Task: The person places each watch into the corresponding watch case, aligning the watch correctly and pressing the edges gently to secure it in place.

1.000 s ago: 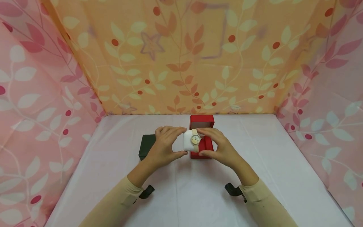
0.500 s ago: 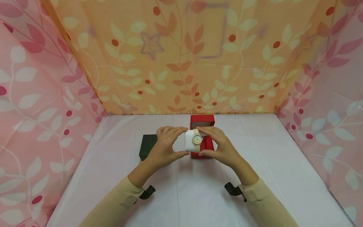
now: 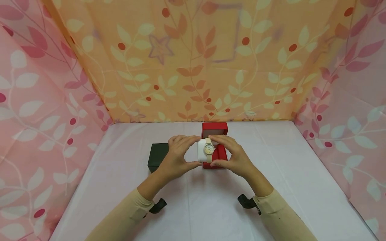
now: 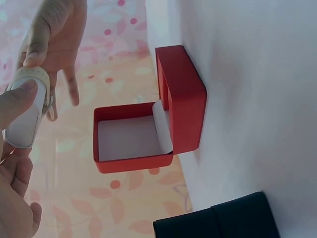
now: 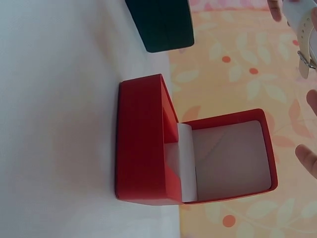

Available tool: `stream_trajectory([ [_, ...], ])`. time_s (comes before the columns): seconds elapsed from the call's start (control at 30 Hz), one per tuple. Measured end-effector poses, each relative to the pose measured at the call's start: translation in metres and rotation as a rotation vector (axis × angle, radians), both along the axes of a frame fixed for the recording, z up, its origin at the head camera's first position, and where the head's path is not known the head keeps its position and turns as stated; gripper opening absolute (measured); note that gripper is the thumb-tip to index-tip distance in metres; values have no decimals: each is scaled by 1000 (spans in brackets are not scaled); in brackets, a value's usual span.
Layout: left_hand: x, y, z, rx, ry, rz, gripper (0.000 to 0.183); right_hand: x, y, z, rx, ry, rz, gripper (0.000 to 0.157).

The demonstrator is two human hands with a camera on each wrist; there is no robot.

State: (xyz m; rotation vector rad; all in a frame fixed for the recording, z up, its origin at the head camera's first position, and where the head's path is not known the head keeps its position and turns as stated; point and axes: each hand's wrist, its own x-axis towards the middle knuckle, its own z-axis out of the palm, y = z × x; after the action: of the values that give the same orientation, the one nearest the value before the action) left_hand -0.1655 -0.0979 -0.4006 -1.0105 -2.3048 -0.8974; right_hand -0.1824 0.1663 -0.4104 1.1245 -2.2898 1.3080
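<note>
A wristwatch (image 3: 209, 149) with a round pale dial and cream strap is wrapped around a white cushion (image 3: 201, 151), held up in front of the red box. My left hand (image 3: 178, 155) pinches the cushion's left end between thumb and fingers. From the other side my right hand (image 3: 235, 154) holds the watch at its strap, fingers above and thumb below. In the left wrist view the strap (image 4: 38, 74) loops over the cushion's far end, near the right thumb. A metal buckle (image 5: 306, 59) shows on the strap in the right wrist view.
Behind the hands a red watch box (image 3: 214, 129) stands with its lid raised and a pale lining inside. Left of it sits a dark green box (image 3: 157, 155), partly behind the left hand. White cloth (image 3: 271, 150) covers the table; patterned fabric (image 3: 193, 60) hangs around it.
The left hand and the cushion have shifted slightly to the right, toward the right hand. Less of the white cushion shows beside the watch. The boxes stay put.
</note>
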Motion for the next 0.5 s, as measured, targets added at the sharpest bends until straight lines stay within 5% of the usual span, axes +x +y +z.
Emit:
stream_trajectory([
  [0.5,1,2,0,15,24,-11,89,2,-2,1,-5,-23,-1,85],
])
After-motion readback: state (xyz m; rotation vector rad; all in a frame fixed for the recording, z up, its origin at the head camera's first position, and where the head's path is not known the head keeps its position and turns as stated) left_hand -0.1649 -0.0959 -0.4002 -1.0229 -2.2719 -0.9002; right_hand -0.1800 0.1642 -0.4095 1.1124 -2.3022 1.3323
